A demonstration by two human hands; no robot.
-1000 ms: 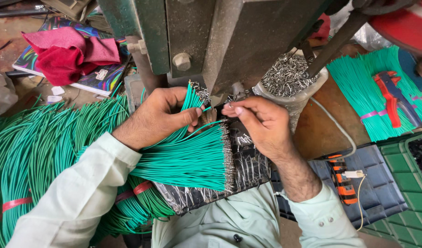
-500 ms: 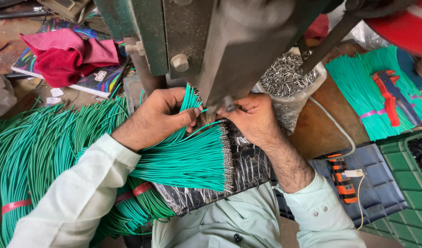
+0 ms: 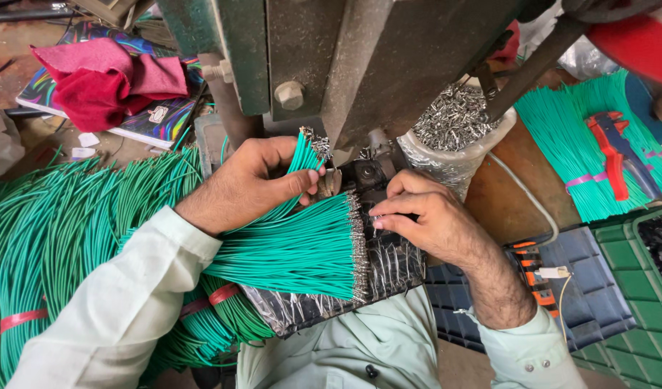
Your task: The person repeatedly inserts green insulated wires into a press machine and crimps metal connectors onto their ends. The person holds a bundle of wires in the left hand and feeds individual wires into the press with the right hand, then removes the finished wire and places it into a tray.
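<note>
My left hand (image 3: 253, 181) grips a small bunch of green wires (image 3: 307, 153) with metal tips, held up toward the grey press machine (image 3: 360, 65). Below it, a fan of green wires with crimped terminals (image 3: 295, 252) lies across a foil-covered pad (image 3: 388, 270) on my lap. My right hand (image 3: 424, 220) rests on the pad by the wire tips, its fingers pinched at the tip of one wire just below the machine's die (image 3: 367, 173).
A large coil of green wire (image 3: 57, 238) fills the left. A bag of loose metal terminals (image 3: 453, 122) sits right of the machine. More cut green wires (image 3: 583, 151) and a red tool (image 3: 615, 151) lie at right, above green crates (image 3: 626, 288). Red cloth (image 3: 104, 79) at top left.
My right hand has drawn back from the machine's die and down to the wire tips on the pad. My left hand still holds its bunch, barely moved.
</note>
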